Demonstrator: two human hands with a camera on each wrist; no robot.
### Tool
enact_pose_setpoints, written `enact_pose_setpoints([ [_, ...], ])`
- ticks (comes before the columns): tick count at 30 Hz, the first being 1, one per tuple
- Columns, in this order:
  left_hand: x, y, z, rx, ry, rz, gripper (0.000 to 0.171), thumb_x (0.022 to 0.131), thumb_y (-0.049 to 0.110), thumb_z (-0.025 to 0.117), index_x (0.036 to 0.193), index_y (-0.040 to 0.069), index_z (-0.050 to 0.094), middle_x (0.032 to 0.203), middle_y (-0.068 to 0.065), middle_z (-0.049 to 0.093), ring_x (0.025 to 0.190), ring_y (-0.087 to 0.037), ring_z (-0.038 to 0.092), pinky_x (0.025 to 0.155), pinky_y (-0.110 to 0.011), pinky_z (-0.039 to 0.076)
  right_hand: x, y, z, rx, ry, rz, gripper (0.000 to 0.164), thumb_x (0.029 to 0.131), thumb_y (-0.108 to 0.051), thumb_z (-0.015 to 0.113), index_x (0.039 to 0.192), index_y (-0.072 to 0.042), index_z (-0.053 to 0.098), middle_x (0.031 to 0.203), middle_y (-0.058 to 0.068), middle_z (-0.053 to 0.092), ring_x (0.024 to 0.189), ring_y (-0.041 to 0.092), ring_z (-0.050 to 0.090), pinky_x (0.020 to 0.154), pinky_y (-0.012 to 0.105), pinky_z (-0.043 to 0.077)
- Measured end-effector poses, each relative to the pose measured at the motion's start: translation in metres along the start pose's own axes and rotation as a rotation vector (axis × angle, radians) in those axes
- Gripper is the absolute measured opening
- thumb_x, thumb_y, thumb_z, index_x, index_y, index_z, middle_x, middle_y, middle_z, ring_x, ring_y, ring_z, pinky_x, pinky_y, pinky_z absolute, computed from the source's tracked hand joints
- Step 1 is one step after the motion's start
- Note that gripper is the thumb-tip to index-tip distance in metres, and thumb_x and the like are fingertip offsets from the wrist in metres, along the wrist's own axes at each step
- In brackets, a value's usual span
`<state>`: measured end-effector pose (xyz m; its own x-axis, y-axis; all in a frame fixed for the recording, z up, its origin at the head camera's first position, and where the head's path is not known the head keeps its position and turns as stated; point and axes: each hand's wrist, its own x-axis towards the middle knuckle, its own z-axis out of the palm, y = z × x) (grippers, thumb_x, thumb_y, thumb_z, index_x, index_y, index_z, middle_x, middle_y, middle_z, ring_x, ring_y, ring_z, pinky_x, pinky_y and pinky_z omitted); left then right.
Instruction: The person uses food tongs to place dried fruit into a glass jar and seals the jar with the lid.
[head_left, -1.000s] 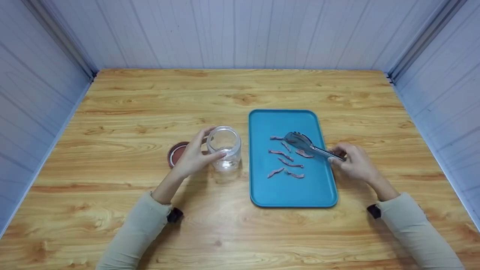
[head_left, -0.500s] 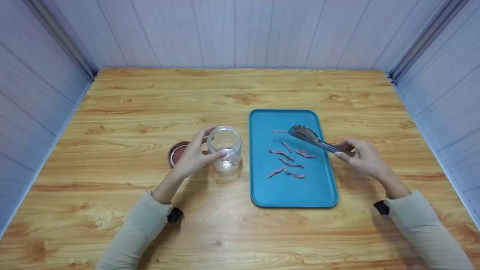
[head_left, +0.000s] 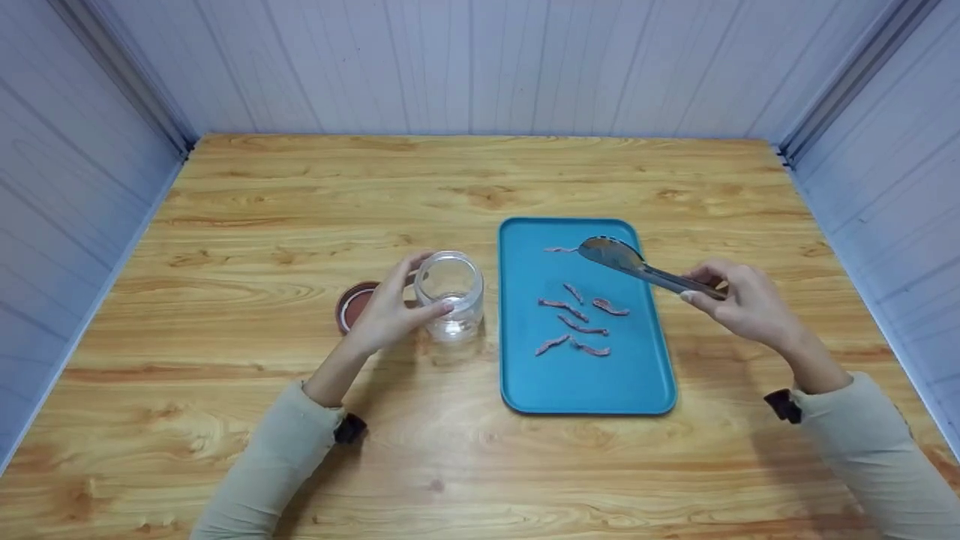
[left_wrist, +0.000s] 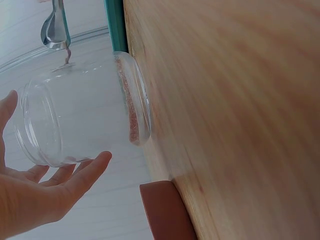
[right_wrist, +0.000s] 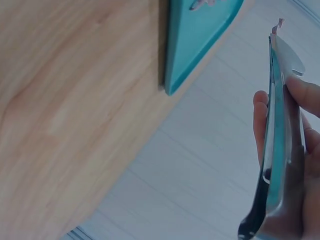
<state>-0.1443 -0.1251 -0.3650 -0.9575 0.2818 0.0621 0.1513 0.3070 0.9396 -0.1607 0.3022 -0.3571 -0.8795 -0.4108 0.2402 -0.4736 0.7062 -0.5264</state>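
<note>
My left hand (head_left: pixel 390 311) holds a clear, round jar (head_left: pixel 466 319) standing on the table, thumb at the near side and fingers around the back. No lid covers its mouth. In my right hand (head_left: pixel 750 304) are metal tongs (head_left: pixel 611 253), squeezed together above the tray. A thin reddish strip (head_left: pixel 559 249), like dried meat, sticks out from their tips; in the left wrist view this strip (left_wrist: pixel 68 55) hangs below the tongs (left_wrist: pixel 55 30). Several similar strips (head_left: pixel 582 325) lie on the blue tray (head_left: pixel 585 390).
Left of the jar, partly behind my left hand, lies a reddish-brown round lid (head_left: pixel 355 301) with its pale inner ring facing up. The wooden table (head_left: pixel 420 187) is bounded by pale panelled walls (head_left: pixel 480 67) at the back and both sides.
The tongs have risen off the tray with one strip pinched in them, and my right hand has shifted up and to the right. My left hand and the jar have stayed put.
</note>
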Motion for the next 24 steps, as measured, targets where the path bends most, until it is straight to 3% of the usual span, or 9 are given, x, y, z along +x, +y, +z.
enact_pose_setpoints([
  [10, 0.0, 0.001, 0.0, -0.007, -0.002, -0.003, 0.07, 0.076, 0.01, 0.07, 0.132, -0.001, 0.031, 0.128, -0.019, 0.036, 0.116, -0.033, 0.036, 0.086, -0.038, 0.042, 0.008, -0.02, -0.005, 0.034, -0.023, -0.036, 0.012, 0.083, -0.012, 0.061, 0.093, -0.004, 0.062, 0.081, 0.002, 0.059, 0.063, 0.013, 0.05, 0.044, 0.022, 0.04],
  [24, 0.0, 0.002, 0.0, -0.007, -0.004, -0.004, 0.069, 0.076, 0.01, 0.07, 0.132, -0.002, 0.031, 0.129, -0.022, 0.035, 0.117, -0.034, 0.035, 0.086, -0.039, 0.042, 0.021, -0.04, 0.009, 0.089, -0.054, -0.104, 0.013, 0.083, -0.011, 0.062, 0.095, -0.007, 0.063, 0.079, -0.002, 0.057, 0.061, 0.012, 0.048, 0.044, 0.023, 0.041],
])
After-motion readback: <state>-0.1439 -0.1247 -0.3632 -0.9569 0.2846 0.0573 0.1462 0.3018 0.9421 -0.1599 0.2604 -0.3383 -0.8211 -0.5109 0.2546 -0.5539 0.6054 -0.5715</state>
